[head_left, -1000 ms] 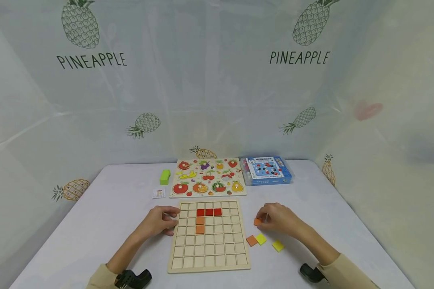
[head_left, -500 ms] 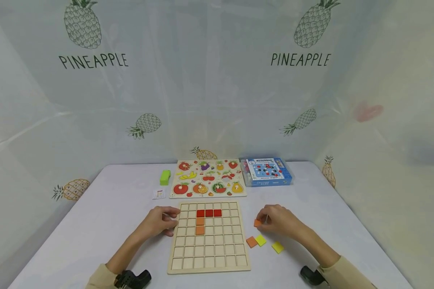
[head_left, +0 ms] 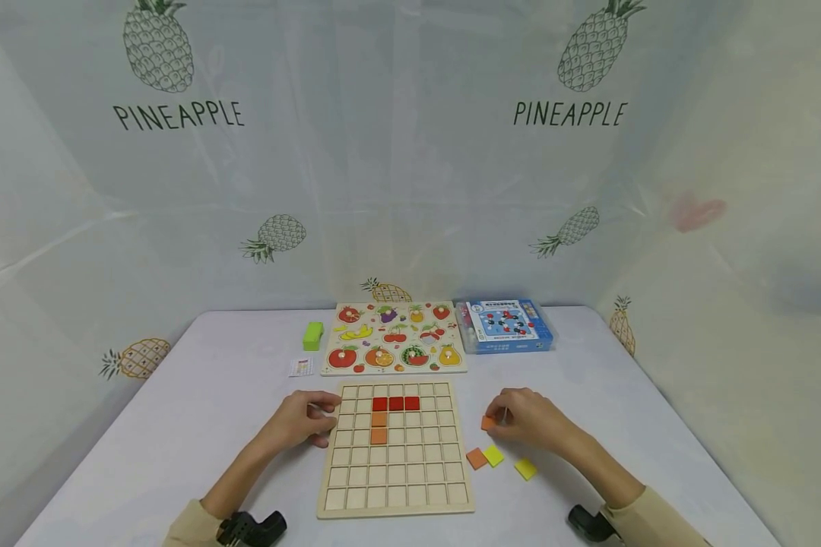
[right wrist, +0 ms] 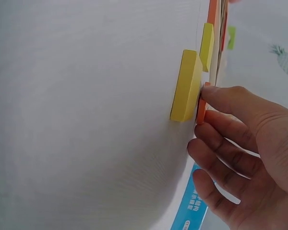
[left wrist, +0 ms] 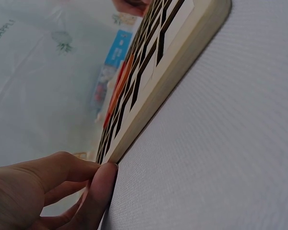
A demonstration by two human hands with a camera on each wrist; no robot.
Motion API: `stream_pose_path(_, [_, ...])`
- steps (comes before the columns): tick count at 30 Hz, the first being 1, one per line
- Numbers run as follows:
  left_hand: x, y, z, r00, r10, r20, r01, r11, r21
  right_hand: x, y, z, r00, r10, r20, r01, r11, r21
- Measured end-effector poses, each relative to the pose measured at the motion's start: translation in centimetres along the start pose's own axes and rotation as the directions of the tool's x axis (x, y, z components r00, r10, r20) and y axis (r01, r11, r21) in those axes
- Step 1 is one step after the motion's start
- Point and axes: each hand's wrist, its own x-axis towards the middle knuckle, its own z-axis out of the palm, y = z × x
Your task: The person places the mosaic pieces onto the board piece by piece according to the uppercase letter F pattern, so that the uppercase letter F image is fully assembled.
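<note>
Pinching an orange tile (head_left: pixel 487 423) right of the grid board (head_left: pixel 396 455), our right hand (head_left: pixel 528 417) may drop it if that slight grip slips; our left hand (head_left: pixel 298 418), loosely spread against the board's left edge, could jog it.

Both forearms (head_left: pixel 238 475) angle inward, right grip (head_left: pixel 528 418) pinching, left grip (head_left: pixel 299 418) loosely bent.

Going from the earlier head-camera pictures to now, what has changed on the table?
Nothing visibly changed beyond a slight shift of the whole head view. The right hand still pinches an orange tile, and the left hand still holds the left edge of the wooden grid board. The red tiles and loose yellow tiles stayed put.
</note>
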Motion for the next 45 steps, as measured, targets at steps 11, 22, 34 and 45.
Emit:
stream_pose_path(11, [0.0, -0.1, 0.2, 1.000, 0.001, -0.005, -0.001, 1.000, 0.001, 0.4, -0.7, -0.2, 0.998, -0.062, -0.026, 0.062, 0.998, -0.009])
stream_pose_path(22, [-0.1, 0.0, 0.2, 1.000, -0.002, -0.006, 0.002, 1.000, -0.003, 2.0, -3.4, -0.5, 0.994, -0.112, 0.003, 0.112, 0.994, -0.004])
stream_pose_path(34, [0.0, 0.2, 0.0, 1.000, -0.005, -0.008, 0.005, 1.000, 0.000, 3.8, -6.8, 0.3, 0.985, -0.171, 0.029, 0.171, 0.985, 0.014])
stream_pose_path(45, [0.0, 0.2, 0.2, 1.000, -0.017, -0.012, 0.018, 1.000, 0.006, 5.1, -10.2, 1.9, 0.965, -0.252, 0.071, 0.252, 0.968, 0.016])
